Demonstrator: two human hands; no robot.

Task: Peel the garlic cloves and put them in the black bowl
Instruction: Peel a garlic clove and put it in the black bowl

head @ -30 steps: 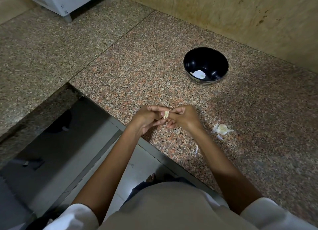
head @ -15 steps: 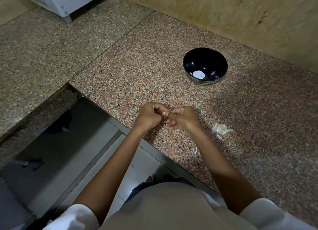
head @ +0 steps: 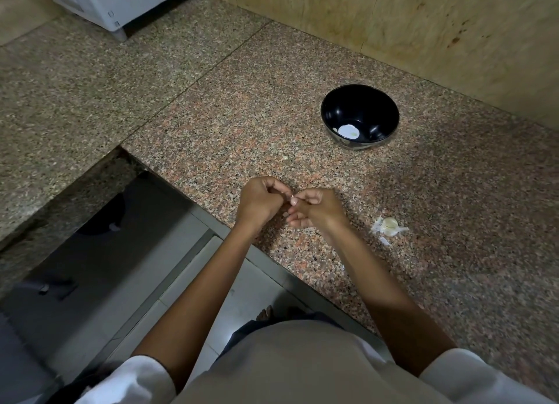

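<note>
Here, your left hand (head: 260, 201) and right hand (head: 316, 211) meet fingertip to fingertip, both curled and pinching a mostly hidden garlic clove (head: 292, 199) between them. The black bowl (head: 379, 113) sits well beyond your right hand, and the leftover garlic piece (head: 389, 224) lies to its right.

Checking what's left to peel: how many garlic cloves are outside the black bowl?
2. The held clove, mostly hidden, is pinched between the left hand and right hand; the loose clove lies on the counter to their right, among skins. Others may be hidden.
</note>
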